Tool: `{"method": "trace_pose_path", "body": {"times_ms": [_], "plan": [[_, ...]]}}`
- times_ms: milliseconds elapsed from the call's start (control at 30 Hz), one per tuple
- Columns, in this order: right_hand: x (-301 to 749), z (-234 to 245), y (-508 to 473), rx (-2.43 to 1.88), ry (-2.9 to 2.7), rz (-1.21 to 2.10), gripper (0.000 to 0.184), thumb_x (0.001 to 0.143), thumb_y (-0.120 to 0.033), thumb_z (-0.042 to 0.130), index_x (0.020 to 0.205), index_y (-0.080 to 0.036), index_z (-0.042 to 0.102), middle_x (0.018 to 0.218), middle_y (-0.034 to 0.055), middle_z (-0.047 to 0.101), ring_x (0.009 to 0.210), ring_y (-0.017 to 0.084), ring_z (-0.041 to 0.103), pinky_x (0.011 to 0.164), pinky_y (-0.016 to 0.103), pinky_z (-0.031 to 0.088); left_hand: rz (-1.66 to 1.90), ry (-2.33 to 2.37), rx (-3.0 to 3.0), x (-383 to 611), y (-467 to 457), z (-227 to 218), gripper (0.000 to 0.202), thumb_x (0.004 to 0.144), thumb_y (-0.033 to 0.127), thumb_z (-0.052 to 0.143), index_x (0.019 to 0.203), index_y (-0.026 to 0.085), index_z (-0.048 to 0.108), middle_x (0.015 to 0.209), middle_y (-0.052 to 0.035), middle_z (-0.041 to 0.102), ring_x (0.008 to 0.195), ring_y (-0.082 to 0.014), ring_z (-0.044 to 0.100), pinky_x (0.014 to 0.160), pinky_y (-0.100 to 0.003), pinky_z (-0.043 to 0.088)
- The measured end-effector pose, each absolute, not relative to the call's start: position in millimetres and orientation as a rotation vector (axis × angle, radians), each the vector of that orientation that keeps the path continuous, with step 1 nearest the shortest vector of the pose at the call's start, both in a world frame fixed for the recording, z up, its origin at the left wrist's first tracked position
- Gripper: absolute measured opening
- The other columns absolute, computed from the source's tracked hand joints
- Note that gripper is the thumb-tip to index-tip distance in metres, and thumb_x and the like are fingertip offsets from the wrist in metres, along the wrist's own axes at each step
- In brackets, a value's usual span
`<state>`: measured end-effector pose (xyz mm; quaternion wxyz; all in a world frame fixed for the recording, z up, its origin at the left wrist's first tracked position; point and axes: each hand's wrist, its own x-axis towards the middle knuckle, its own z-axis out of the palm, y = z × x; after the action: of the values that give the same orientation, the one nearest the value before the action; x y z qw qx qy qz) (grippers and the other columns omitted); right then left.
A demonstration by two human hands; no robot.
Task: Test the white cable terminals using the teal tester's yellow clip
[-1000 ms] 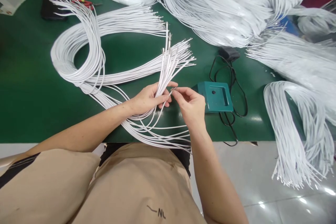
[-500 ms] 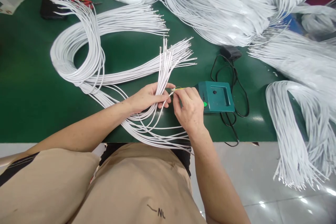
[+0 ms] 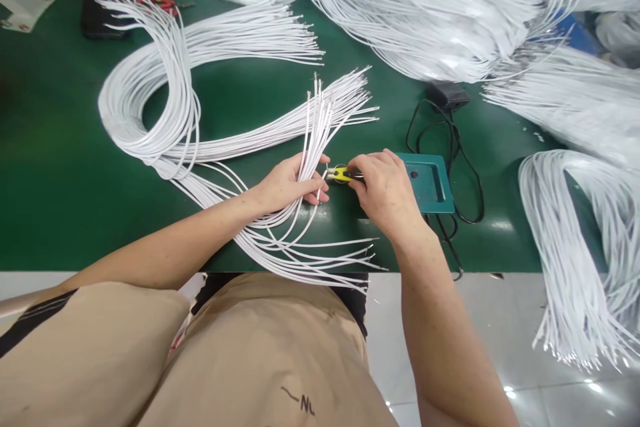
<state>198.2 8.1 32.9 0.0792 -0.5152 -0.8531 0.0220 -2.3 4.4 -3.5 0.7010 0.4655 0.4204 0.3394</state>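
Observation:
My left hand is closed round a bundle of white cables whose stripped ends fan up and to the right over the green table. My right hand is closed in a pinch just right of it, holding a small yellow piece against the end of one cable. The two hands almost touch. Under the right hand's knuckles sits a teal box with a black button. More white cables trail from the left hand down to the table's near edge.
A large loop of white cables lies to the left. Heaps of white cables fill the back and right. A bundle hangs over the right edge. A black cord and plug lie behind the box. A black item and red-handled tool sit far left.
My right hand has moved a little right and down onto the teal box, and a yellow piece now shows between its fingers at the cable end. The left hand has stayed in place.

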Motion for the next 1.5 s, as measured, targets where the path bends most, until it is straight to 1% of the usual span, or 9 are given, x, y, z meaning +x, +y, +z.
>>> {"method": "trace_pose_path", "body": {"times_ms": [333, 467, 567, 767, 967, 1067, 1267, 1400, 1500], "plan": [[197.9, 33.7, 15.0, -1.554, -2.585, 0.075, 0.022, 0.087, -0.010, 0.044, 0.090, -0.020, 0.064, 0.075, 0.0063, 0.067, 0.073, 0.021, 0.056, 0.104, 0.044, 0.036, 0.776, 1.067, 1.090, 5.8, 3.4, -10.9, 0.044, 0.076, 0.018, 0.067, 0.118, 0.017, 0.053, 0.080, -0.0031, 0.068, 0.073, -0.0189, 0.073, 0.062, -0.025, 0.060], [200.4, 36.1, 10.2, -1.601, -2.543, 0.035, 0.021, 0.089, -0.016, 0.046, 0.100, -0.018, 0.064, 0.093, 0.0093, 0.071, 0.100, 0.026, 0.061, 0.112, 0.054, 0.025, 0.761, 1.027, 1.082, 4.8, 3.5, -11.0, 0.046, 0.076, 0.018, 0.067, 0.120, 0.017, 0.052, 0.081, -0.0043, 0.069, 0.074, -0.0194, 0.073, 0.061, -0.026, 0.060], [207.6, 30.8, 4.8, -1.784, -2.316, -0.197, 0.031, 0.093, -0.024, 0.044, 0.119, -0.016, 0.059, 0.126, 0.0152, 0.063, 0.128, 0.032, 0.047, 0.113, 0.064, 0.013, 0.743, 0.992, 1.063, 3.3, 4.2, -8.5, 0.045, 0.077, 0.019, 0.067, 0.119, 0.016, 0.051, 0.082, -0.0047, 0.069, 0.075, -0.0205, 0.073, 0.061, -0.027, 0.060], [216.1, 19.9, 3.9, -1.902, -2.171, -0.313, 0.041, 0.096, -0.028, 0.039, 0.132, -0.013, 0.051, 0.141, 0.0200, 0.050, 0.136, 0.035, 0.039, 0.111, 0.065, 0.018, 0.726, 0.976, 1.034, -2.7, 5.4, -7.3, 0.045, 0.077, 0.019, 0.069, 0.118, 0.016, 0.051, 0.078, -0.0042, 0.069, 0.076, -0.0211, 0.074, 0.063, -0.027, 0.060], [179.9, 34.8, -28.0, -1.314, -2.403, 0.081, 0.023, 0.095, -0.022, 0.043, 0.107, -0.019, 0.063, 0.111, 0.0107, 0.067, 0.102, 0.023, 0.057, 0.091, 0.038, 0.043, 0.791, 0.939, 1.035, -10.1, 6.7, -10.2, 0.055, 0.075, 0.026, 0.073, 0.125, 0.015, 0.053, 0.082, -0.0028, 0.069, 0.074, -0.0164, 0.071, 0.065, -0.025, 0.057], [153.8, 32.6, -52.9, -1.064, -2.705, 0.113, 0.024, 0.093, -0.014, 0.041, 0.086, -0.018, 0.063, 0.092, 0.0083, 0.067, 0.088, 0.021, 0.055, 0.078, 0.034, 0.043, 0.791, 0.920, 1.051, -10.9, 5.8, -7.1, 0.045, 0.075, 0.032, 0.074, 0.113, 0.014, 0.062, 0.081, -0.0025, 0.069, 0.075, -0.0147, 0.069, 0.069, -0.025, 0.055], [131.9, 22.8, -80.3, -1.294, -2.811, 0.080, 0.020, 0.084, -0.003, 0.047, 0.080, -0.015, 0.062, 0.079, 0.0103, 0.064, 0.078, 0.024, 0.057, 0.065, 0.034, 0.039, 0.772, 1.006, 1.050, -11.4, 4.7, -2.0, 0.035, 0.072, 0.044, 0.075, 0.088, 0.013, 0.070, 0.085, -0.0058, 0.069, 0.081, -0.0144, 0.064, 0.066, -0.022, 0.050], [135.3, 33.4, -79.2, -1.664, -2.659, 0.471, 0.023, 0.092, -0.021, 0.046, 0.075, -0.019, 0.062, 0.058, 0.0059, 0.061, 0.053, 0.020, 0.053, 0.051, 0.031, 0.030, 0.808, 1.035, 1.100, -14.2, 6.5, -4.1, 0.036, 0.069, 0.042, 0.077, 0.094, 0.016, 0.073, 0.089, -0.0041, 0.072, 0.080, -0.0133, 0.062, 0.077, -0.025, 0.048], [142.8, 45.0, -59.6, -1.837, -2.206, 0.700, 0.029, 0.094, -0.034, 0.046, 0.074, -0.021, 0.063, 0.058, 0.0027, 0.061, 0.051, 0.016, 0.052, 0.054, 0.029, 0.032, 0.793, 1.010, 1.178, -15.5, 6.2, -3.3, 0.041, 0.066, 0.040, 0.080, 0.098, 0.016, 0.072, 0.088, -0.0033, 0.071, 0.078, -0.0143, 0.062, 0.078, -0.027, 0.047]]}}
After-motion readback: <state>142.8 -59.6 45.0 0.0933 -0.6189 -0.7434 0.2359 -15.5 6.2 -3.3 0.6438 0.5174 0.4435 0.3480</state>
